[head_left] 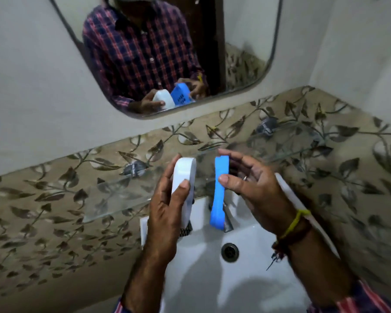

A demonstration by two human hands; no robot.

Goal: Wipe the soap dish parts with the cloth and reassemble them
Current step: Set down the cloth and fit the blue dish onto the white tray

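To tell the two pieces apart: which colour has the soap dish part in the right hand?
Blue part, clearest in the head view.

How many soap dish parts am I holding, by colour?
White part: 1, in the left hand
Blue part: 1, in the right hand
Total: 2, held apart over the sink

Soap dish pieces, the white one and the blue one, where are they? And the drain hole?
white piece [185,175]: head view, its outer wall.
blue piece [219,188]: head view, its edge.
drain hole [230,251]: head view, its dark middle.
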